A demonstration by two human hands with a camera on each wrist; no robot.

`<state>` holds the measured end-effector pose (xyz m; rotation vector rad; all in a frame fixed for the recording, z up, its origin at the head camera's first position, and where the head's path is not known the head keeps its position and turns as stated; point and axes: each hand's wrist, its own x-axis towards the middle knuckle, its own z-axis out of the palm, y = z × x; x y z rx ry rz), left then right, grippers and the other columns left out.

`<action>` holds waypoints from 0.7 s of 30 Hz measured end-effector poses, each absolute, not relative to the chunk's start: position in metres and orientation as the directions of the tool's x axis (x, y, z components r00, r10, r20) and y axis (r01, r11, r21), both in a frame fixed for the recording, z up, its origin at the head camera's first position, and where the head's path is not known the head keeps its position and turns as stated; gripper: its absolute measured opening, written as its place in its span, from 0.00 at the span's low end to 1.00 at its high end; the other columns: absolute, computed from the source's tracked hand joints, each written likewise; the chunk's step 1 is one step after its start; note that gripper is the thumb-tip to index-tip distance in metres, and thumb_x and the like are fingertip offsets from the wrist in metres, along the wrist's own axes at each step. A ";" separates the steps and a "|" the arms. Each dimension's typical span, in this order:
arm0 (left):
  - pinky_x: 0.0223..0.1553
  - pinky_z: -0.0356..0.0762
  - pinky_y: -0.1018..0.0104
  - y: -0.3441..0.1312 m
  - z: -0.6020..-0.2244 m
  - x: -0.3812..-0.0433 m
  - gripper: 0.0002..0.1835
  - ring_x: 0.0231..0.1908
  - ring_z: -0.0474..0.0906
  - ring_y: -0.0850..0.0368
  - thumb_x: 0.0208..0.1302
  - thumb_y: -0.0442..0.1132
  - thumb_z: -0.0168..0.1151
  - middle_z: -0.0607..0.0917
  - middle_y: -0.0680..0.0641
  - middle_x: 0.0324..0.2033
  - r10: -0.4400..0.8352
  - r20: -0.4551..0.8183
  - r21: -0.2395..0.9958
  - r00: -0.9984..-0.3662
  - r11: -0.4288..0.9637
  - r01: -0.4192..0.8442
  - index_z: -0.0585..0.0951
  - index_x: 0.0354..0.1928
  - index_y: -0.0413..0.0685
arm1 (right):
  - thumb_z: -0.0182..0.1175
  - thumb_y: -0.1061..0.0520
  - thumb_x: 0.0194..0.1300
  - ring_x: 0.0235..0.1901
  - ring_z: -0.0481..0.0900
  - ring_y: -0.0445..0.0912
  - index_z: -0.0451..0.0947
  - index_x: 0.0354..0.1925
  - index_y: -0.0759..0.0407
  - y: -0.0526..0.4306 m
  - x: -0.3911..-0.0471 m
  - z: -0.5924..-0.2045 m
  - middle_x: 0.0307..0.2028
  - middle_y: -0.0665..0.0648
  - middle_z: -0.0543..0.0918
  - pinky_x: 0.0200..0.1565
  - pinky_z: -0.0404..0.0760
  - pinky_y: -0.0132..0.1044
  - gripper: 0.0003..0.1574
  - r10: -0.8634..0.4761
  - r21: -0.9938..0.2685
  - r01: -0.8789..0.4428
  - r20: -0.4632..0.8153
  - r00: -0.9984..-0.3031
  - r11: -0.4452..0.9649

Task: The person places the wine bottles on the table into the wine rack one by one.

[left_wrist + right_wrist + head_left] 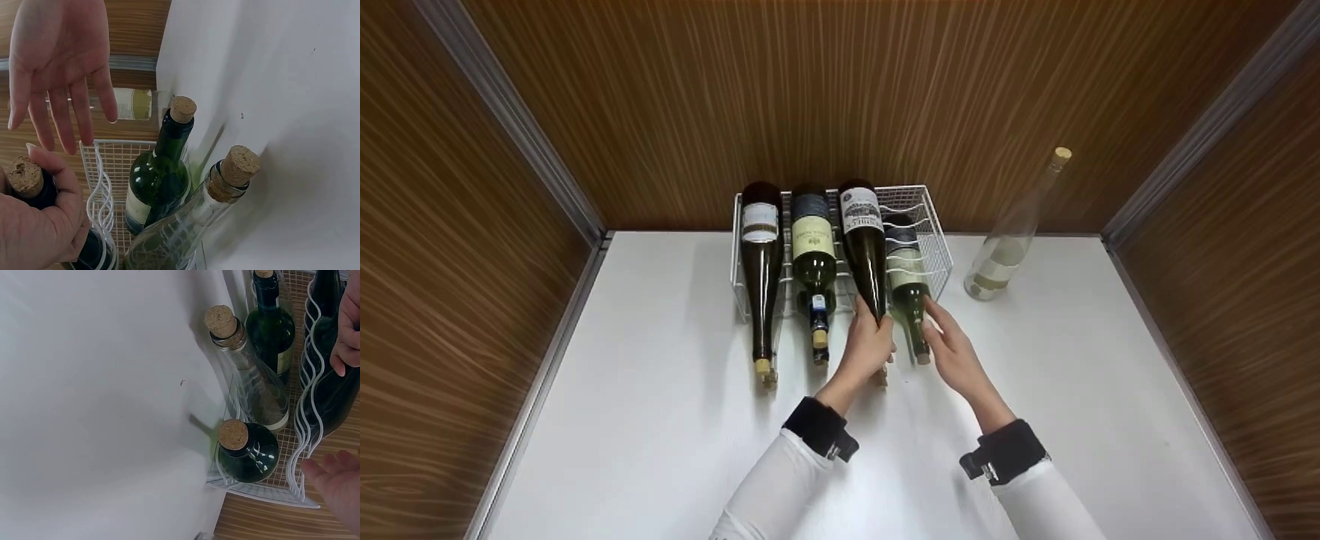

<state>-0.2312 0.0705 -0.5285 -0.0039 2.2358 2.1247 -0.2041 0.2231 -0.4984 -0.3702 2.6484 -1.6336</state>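
My left hand (870,346) grips the neck of a dark wine bottle (864,217) with a white label, which lies on the upper level of a white wire rack (941,259). In the left wrist view its cork (25,177) pokes out past the thumb. My right hand (956,358), fingers extended and holding nothing, is beside the green bottle (911,289) at the rack's right end, on the lower level. In the right wrist view that hand (337,486) appears near the rack's wavy wires. A clear corked bottle (256,385) lies low in the rack, mostly hidden from the head view.
Two more bottles lie on the rack's upper level: a slim dark bottle (762,262) and a green bottle (814,240) with a cream label. To the right, a clear corked bottle (1005,247) stands on the white table (660,420). Wood-grain panels (825,90) enclose the table.
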 end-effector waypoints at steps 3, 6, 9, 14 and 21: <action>0.12 0.70 0.68 0.070 -0.528 -0.231 0.40 0.13 0.71 0.59 0.70 0.34 0.49 0.79 0.37 0.32 0.037 -0.035 0.998 -0.999 0.045 -0.034 0.40 0.76 0.35 | 0.42 0.55 0.80 0.71 0.53 0.63 0.51 0.73 0.72 0.225 -0.205 -0.500 0.71 0.72 0.56 0.67 0.61 0.54 0.33 -0.212 -0.880 -0.200 0.116 -0.970 0.430; 0.14 0.73 0.68 0.069 -0.527 -0.230 0.41 0.15 0.75 0.55 0.70 0.34 0.51 0.80 0.34 0.35 0.045 -0.035 0.999 -0.998 0.043 -0.033 0.40 0.76 0.36 | 0.42 0.56 0.80 0.71 0.53 0.62 0.51 0.73 0.72 0.226 -0.206 -0.502 0.71 0.72 0.55 0.67 0.61 0.54 0.33 -0.211 -0.879 -0.199 0.116 -0.971 0.432; 0.17 0.75 0.68 0.067 -0.525 -0.230 0.42 0.20 0.78 0.55 0.71 0.35 0.53 0.81 0.36 0.36 0.051 -0.047 0.998 -0.998 0.046 -0.045 0.40 0.76 0.35 | 0.42 0.57 0.80 0.72 0.52 0.61 0.51 0.74 0.69 0.233 -0.215 -0.518 0.72 0.71 0.56 0.68 0.59 0.55 0.32 -0.196 -0.890 -0.187 0.113 -0.974 0.416; 0.20 0.77 0.67 0.064 -0.521 -0.230 0.44 0.20 0.76 0.57 0.69 0.38 0.56 0.78 0.36 0.44 0.025 -0.054 0.996 -0.998 0.068 -0.052 0.41 0.77 0.37 | 0.42 0.53 0.80 0.72 0.52 0.57 0.53 0.75 0.65 0.243 -0.225 -0.539 0.72 0.66 0.58 0.70 0.54 0.53 0.32 -0.173 -0.906 -0.184 0.126 -0.977 0.380; 0.56 0.73 0.55 0.058 -0.515 -0.221 0.46 0.54 0.74 0.43 0.69 0.45 0.57 0.56 0.27 0.70 0.048 -0.020 0.972 -0.999 0.235 -0.008 0.41 0.77 0.36 | 0.41 0.50 0.80 0.72 0.53 0.57 0.52 0.75 0.64 0.250 -0.224 -0.542 0.72 0.65 0.58 0.70 0.54 0.52 0.34 -0.165 -0.912 -0.177 0.123 -0.979 0.371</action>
